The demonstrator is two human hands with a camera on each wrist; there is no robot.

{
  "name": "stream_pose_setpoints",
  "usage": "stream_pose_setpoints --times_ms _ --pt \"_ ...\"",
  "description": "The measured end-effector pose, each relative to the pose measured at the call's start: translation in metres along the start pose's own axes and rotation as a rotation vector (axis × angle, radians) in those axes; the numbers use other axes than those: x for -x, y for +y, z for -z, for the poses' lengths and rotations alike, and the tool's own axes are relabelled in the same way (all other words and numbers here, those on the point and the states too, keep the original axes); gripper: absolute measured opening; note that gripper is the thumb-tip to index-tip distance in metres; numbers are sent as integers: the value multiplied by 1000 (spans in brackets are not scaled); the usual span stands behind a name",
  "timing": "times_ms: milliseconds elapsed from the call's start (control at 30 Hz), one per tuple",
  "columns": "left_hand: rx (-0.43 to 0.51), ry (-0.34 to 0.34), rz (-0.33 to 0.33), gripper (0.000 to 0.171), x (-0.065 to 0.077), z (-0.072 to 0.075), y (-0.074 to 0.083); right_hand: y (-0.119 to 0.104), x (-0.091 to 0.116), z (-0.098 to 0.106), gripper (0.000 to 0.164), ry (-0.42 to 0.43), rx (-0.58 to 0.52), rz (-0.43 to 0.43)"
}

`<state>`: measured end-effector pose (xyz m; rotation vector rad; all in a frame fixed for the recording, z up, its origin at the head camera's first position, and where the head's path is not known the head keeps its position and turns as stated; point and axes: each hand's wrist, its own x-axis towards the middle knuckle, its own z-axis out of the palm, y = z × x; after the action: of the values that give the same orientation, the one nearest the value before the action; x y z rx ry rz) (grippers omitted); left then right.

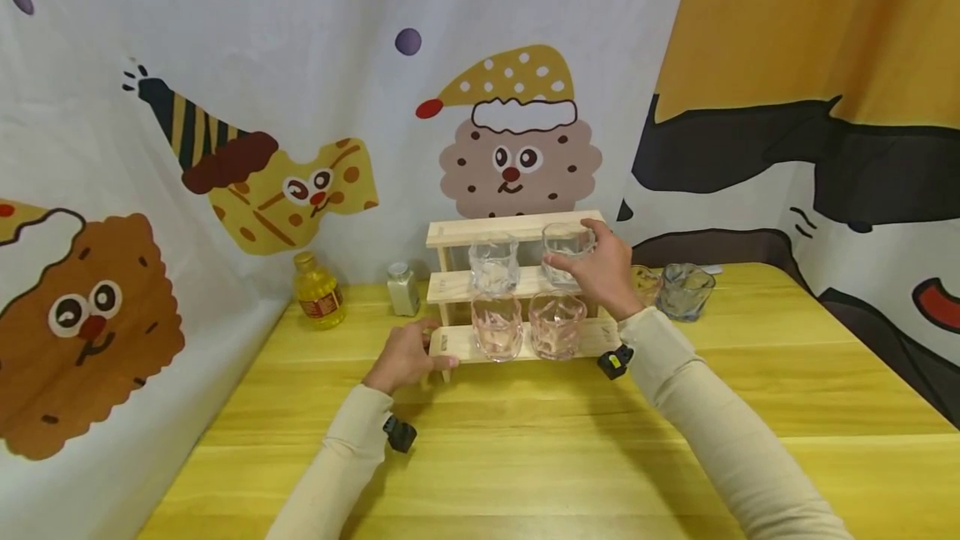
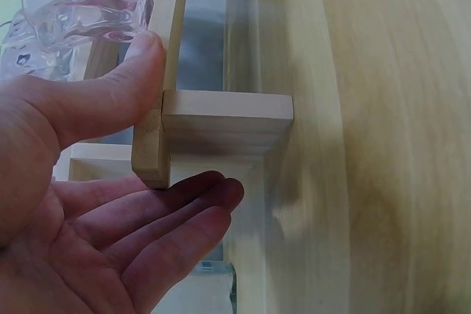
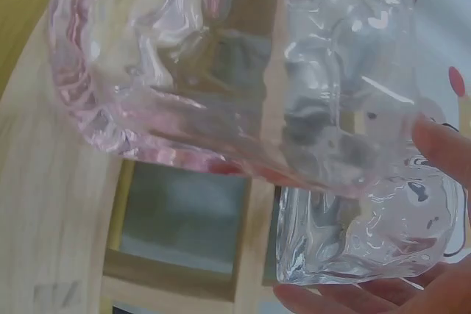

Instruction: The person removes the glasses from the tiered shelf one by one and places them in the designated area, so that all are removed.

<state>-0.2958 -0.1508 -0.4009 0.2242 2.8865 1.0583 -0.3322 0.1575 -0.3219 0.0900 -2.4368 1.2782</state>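
- Head: right hand [image 1: 609, 269] is gripping a clear tumbler [image 1: 562, 247] at the right of the middle tier, thumb and fingers curling round it. Tumbler is standing upright, mouth facing up, axis vertical; can't tell if its base is touching the board.
- Head: three-tier wooden rack [image 1: 517, 227] is running its long axis left-right, tiers stepping up toward the back. Left hand [image 1: 405, 355] is holding the bottom tier's left end.
- Head: second clear tumbler [image 1: 493, 267] is sitting mid-tier; left pink tumbler [image 1: 497, 327] and right pink tumbler [image 1: 557, 325] are standing below.
- Head: rack is resting on a yellow wood-grain tabletop [image 1: 510, 448]; cartoon-printed cloth [image 1: 300, 40] is hanging behind. Yellow bottle [image 1: 320, 298] and square glass jar [image 1: 403, 290] are standing left, grey-blue tumbler [image 1: 686, 294] right.
- Left wrist: thumb is pressing the board's top face, other fingers reaching under, nearly straight. Rack is showing smooth pale wood, square-cut leg [image 2: 228, 108].
- Right wrist: fingers are wrapping the clear tumbler; its rippled, thick-based glass is showing behind a pink one.
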Motion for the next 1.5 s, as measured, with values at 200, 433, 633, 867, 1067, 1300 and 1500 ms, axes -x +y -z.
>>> stream_pose_setpoints --times_ms 200,433,633,867,1067,1300,1500 --pt "-7 -4 -9 73 -1 0 1 0 3 10 89 19 6 14" --pt "-6 -5 -10 73 -1 -2 1 -1 9 22 88 14 6 8" --pt "2 6 -14 72 -1 -2 -2 0 10 31 88 16 54 42" --pt "-23 11 -4 72 -1 6 -2 -1 13 42 87 -2 92 41" --pt "-10 10 -6 70 -1 2 -2 4 25 59 88 -16 124 55" --pt "5 -10 -4 74 0 -3 -1 12 38 78 89 -24 144 62" --pt "10 -1 -3 73 0 -2 0 16 47 90 93 -63 125 56"
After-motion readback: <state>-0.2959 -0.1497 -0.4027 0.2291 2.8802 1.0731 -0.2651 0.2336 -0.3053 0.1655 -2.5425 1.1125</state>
